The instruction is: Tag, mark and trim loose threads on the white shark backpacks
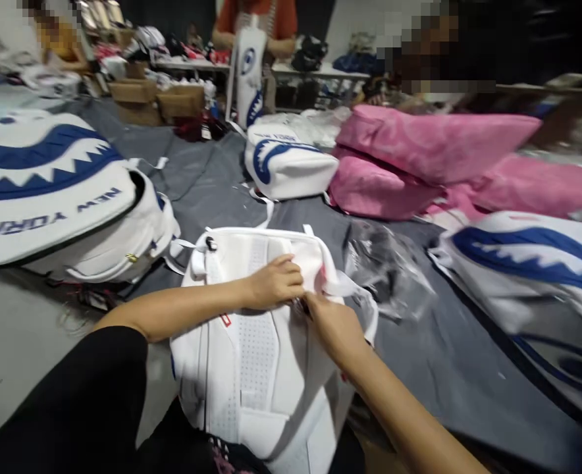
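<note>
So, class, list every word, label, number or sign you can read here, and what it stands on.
"NEW": on the large white-and-blue bag at left.
"YORK": same bag, left of "NEW", smeared but likely.
Too blurred: lettering on the smaller white-and-blue bag.
Too small: the red-edged label on the white backpack, the pale tag by the dark red item.

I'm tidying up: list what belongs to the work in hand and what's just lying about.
In hand:
white backpack, left hand and right hand on it

Seemingly lying about:
pink bags, crumpled plastic, nearby blue-patterned bags, cardboard boxes
</note>
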Demonstrator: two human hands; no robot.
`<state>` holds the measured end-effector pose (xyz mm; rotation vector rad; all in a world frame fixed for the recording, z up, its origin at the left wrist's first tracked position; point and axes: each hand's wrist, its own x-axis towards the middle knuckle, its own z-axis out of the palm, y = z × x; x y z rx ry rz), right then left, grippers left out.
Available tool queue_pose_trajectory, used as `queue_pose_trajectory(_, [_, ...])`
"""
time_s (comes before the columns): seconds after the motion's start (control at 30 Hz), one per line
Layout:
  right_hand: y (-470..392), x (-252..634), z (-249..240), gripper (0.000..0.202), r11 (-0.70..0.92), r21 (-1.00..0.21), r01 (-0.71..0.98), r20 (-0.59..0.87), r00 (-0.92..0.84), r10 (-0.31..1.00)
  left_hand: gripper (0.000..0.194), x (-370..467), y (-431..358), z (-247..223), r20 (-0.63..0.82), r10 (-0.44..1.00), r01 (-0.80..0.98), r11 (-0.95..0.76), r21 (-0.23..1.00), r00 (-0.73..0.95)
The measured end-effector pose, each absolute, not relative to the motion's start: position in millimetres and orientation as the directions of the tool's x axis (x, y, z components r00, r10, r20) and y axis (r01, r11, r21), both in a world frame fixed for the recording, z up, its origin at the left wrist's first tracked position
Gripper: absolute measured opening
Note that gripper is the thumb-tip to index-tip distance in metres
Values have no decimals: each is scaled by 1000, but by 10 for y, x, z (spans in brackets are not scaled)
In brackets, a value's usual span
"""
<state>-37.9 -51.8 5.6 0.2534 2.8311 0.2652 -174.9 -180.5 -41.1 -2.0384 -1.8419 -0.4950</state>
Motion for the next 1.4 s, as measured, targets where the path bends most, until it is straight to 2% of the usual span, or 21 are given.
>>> queue_pose_trajectory(0.07, [-476,-377,-36,14,965,238,108,-223,-961,162,25,-1808,-1805,-365,449,888,995,-78,-58,96])
queue_pose_trajectory(0.1, [-447,-360,-74,12,964,256,75,-190,-974,126,28,-1847,-1815,-335,457,889,999,-5,-47,27])
queue_pose_trajectory(0.17, [-381,-311,-119,12,946,323,-13,-107,-994,23,40,-1943,-1850,-271,480,836,960,275,54,-266])
queue_pose_trajectory(0.23, [-322,-283,-114,15,906,407,-119,-35,-993,-115,46,-2053,-1890,-209,433,691,808,558,190,-579])
queue_pose_trajectory(0.27, [-300,-296,-91,16,882,444,-160,-4,-984,-177,47,-2101,-1909,-179,392,636,740,633,229,-665])
queue_pose_trajectory(0.37, [-283,-494,38,18,830,527,-179,105,-956,-273,48,-2164,-1960,-77,338,625,707,665,241,-704])
queue_pose_trajectory(0.43, [-323,-753,147,19,823,557,-110,187,-949,-253,47,-2139,-1988,-11,361,620,711,666,227,-696])
queue_pose_trajectory(0.53, [-441,-1155,287,19,857,514,-33,241,-953,-182,47,-2106,-2023,31,390,602,704,678,213,-697])
queue_pose_trajectory(0.6, [-508,-1273,358,18,897,441,5,247,-962,-116,44,-2109,-2050,6,384,614,714,666,216,-689])
queue_pose_trajectory(0.67, [-524,-1186,426,17,945,313,97,333,-943,-14,41,-2088,-2067,-47,370,634,728,643,237,-679])
queue_pose_trajectory(0.73, [-494,-920,496,26,972,93,216,486,-862,145,48,-2013,-2057,-107,398,655,763,599,243,-642])
queue_pose_trajectory(0.8, [-451,-573,542,44,939,-197,281,553,-759,344,54,-1908,-2008,-157,464,715,850,481,217,-523])
queue_pose_trajectory(0.83, [-434,-400,542,53,888,-359,287,513,-734,444,52,-1860,-1970,-176,489,763,906,377,194,-422])
queue_pose_trajectory(0.9, [-423,-92,479,66,690,-672,268,329,-727,602,41,-1785,-1873,-201,488,847,977,152,153,-208])
queue_pose_trajectory(0.97, [-450,153,350,73,418,-880,223,136,-727,673,36,-1726,-1764,-207,431,900,993,16,120,-66])
queue_pose_trajectory(1.03, [-519,319,201,69,218,-958,187,21,-712,702,41,-1667,-1666,-194,357,934,996,-29,82,-2])
queue_pose_trajectory(1.07, [-564,368,131,62,170,-971,169,1,-704,710,42,-1636,-1627,-184,324,946,997,-32,70,8])
queue_pose_trajectory(1.2, [-740,391,-87,38,182,-980,77,90,-649,755,36,-1505,-1579,-181,227,973,996,-51,71,34])
queue_pose_trajectory(1.27, [-801,360,-175,36,164,-986,34,113,-590,799,33,-1440,-1623,-227,244,969,996,-48,76,28])
queue_pose_trajectory(1.4, [-883,349,-298,40,128,-992,9,106,-502,858,25,-1343,-1763,-375,392,920,990,-35,136,-21])
